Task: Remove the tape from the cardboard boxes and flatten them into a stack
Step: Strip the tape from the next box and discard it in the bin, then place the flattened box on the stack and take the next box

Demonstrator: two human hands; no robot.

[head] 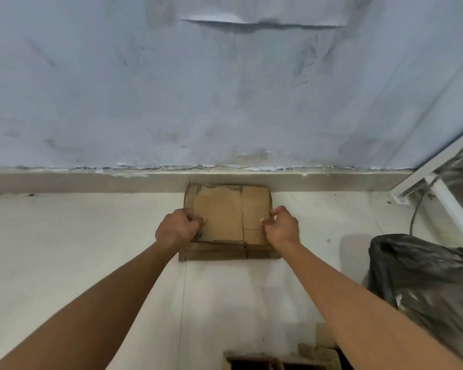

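A flattened brown cardboard box (225,214) lies on top of a stack of flattened cardboard (211,253) on the white floor, up against the base of the wall. My left hand (178,228) grips the top piece's left edge, fingers curled round it. My right hand (281,225) grips its right edge the same way. Both arms reach forward from the bottom of the view. At the bottom edge, part of another cardboard box (278,361) shows, mostly cut off.
A scuffed blue-grey wall (225,89) rises right behind the stack. A black plastic bag (425,284) sits at the right. A white metal frame (439,190) with a cable stands in the right corner. Bare white floor (78,236) spreads to the left.
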